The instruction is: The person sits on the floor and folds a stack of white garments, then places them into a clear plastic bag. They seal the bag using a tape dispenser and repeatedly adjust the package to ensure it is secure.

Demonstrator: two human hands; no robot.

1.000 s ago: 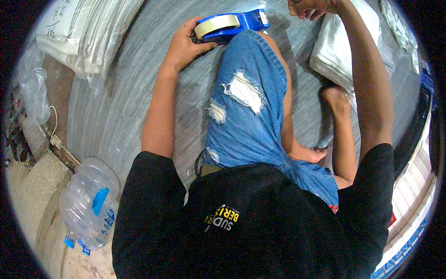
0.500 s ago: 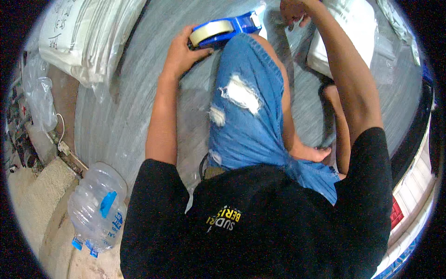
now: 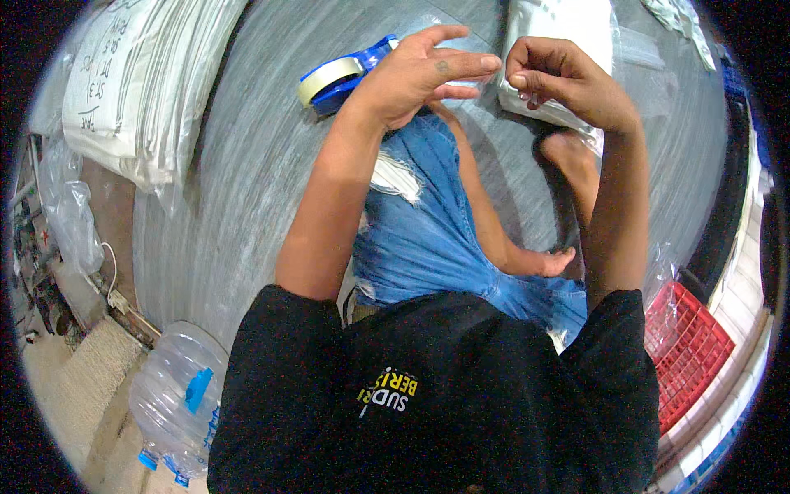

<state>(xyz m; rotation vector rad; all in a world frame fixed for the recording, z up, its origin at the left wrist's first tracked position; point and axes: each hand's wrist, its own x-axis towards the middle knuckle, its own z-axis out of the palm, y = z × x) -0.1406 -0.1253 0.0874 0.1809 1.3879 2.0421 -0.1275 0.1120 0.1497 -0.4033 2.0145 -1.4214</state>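
Note:
My left hand (image 3: 424, 74) is raised over my knee, its fingers stretched out and apart, pointing at my right hand. Fingertips pinched together, my right hand (image 3: 568, 78) holds a small clear, shiny piece that looks like tape; its full shape is hidden. A narrow gap separates the two hands. Behind my left wrist, a blue tape dispenser (image 3: 336, 105) with a pale roll rests on the grey floor, touched by neither hand as far as I can see. Just beyond my right hand lies a white package (image 3: 559, 29) in clear plastic.
A stack of white folded sacks (image 3: 136, 99) with handwriting lies at the far left. A clear water jug (image 3: 174, 387) is on its side at the lower left. At the right sits a red plastic basket (image 3: 690, 350). My bent leg in jeans (image 3: 420, 230) takes up the middle.
My left hand has let go of the tape dispenser and moved right. My right hand has come nearer, toward the left hand. The red basket now shows more fully.

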